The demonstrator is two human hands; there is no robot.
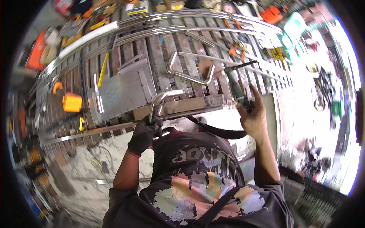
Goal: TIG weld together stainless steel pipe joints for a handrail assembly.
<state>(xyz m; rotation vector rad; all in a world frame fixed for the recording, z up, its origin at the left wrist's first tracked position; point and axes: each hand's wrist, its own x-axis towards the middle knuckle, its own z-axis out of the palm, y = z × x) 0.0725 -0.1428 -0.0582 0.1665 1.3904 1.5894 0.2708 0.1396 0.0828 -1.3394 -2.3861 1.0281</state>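
My left hand (pixel 144 133), in a black glove, is closed around the lower part of a bent shiny metal tube (pixel 155 104), whose upper end points right over the bench edge. My bare right hand (pixel 254 117) is at the rear end of a dark green angle grinder (pixel 236 85). The thumb and index finger lie on either side of the grinder body; the other fingers are hidden. A black side handle (pixel 247 64) sticks out from the grinder head, and a brownish round disc (pixel 206 68) shows beside it. Another bent tube (pixel 188 78) lies on the slatted bench.
The slatted metal bench (pixel 165 81) bears a flat grey plate (pixel 123 91), long shiny tubes (pixel 159 30) along the far side and a yellow strip (pixel 103 70). An orange tape measure (pixel 72 102) is at left. A turquoise chair (pixel 294 32) stands at far right.
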